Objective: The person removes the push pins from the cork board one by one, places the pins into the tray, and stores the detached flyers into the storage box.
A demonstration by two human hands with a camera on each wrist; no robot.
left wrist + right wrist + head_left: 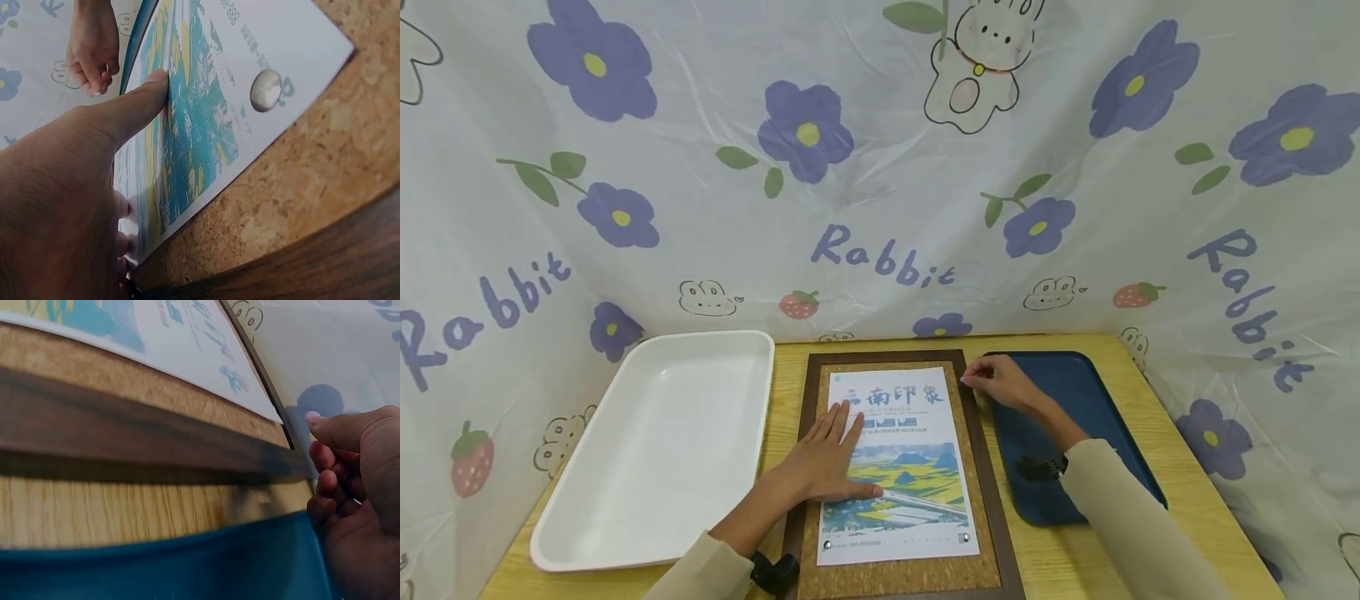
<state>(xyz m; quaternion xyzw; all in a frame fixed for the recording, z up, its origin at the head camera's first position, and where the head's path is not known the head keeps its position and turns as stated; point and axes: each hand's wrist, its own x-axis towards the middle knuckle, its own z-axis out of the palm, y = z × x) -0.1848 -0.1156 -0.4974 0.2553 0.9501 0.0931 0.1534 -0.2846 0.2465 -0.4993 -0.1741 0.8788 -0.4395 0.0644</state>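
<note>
A printed poster [910, 467] with a landscape and large characters lies on a cork board [902, 577] in a dark wooden frame. My left hand [827, 467] rests on the poster's left part, fingers spread and thumb pointing right. Metal thumbtacks sit in its lower corners, one at the left [266, 90] and one at the right [965, 538]. Just right of the frame's upper right edge is my right hand [1003, 383], fingers curled in with the thumb over them. A small bright glint [357, 501] shows among those fingers; its exact kind is unclear.
A white tray [655, 450] stands left of the board. Under my right forearm lies a dark blue tray [1067, 375], close to the frame's right side. All sit on a wood-grain table [1195, 533], with a patterned cloth [880, 200] behind and at both sides.
</note>
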